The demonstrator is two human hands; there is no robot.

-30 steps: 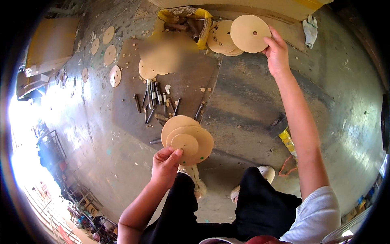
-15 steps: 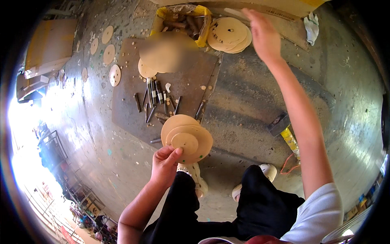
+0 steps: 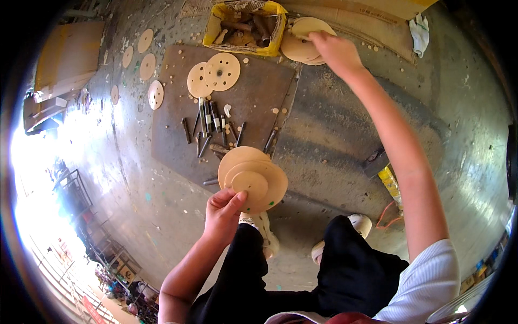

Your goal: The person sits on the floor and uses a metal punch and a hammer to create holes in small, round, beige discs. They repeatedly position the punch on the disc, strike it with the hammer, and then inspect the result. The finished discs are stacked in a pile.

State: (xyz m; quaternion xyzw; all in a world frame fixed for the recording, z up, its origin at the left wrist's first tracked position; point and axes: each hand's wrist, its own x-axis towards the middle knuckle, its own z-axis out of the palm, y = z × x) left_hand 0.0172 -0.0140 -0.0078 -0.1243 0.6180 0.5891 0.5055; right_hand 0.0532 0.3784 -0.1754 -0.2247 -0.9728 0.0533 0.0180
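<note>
My left hand (image 3: 223,215) pinches several overlapping tan discs (image 3: 274,186) of different sizes between thumb and fingers, with a small disc on top. The discs are above my left shoe, and a few green spots show near their lower rim. My right hand (image 3: 337,54) reaches far forward, fingers drawn together on a stack of larger tan discs (image 3: 302,49). Whatever is between those fingertips is too small to make out. Left of that stack stands a yellow-edged box (image 3: 245,51) with brown pieces inside. Two discs with holes (image 3: 222,72) overlap on the dark floor sheet.
Several dark metal rods (image 3: 208,119) lie on the brown sheet (image 3: 172,135). A hammer (image 3: 376,163) with a yellow-wrapped handle rests by my right forearm. More tan discs (image 3: 148,66) are scattered at the left. A white glove (image 3: 419,35) lies at the far right beside cardboard (image 3: 372,27).
My right hand has come down onto the disc stack, its fingers closing. A blurred tan shape over the sheet is gone; two discs with holes show there. My left hand keeps its discs.
</note>
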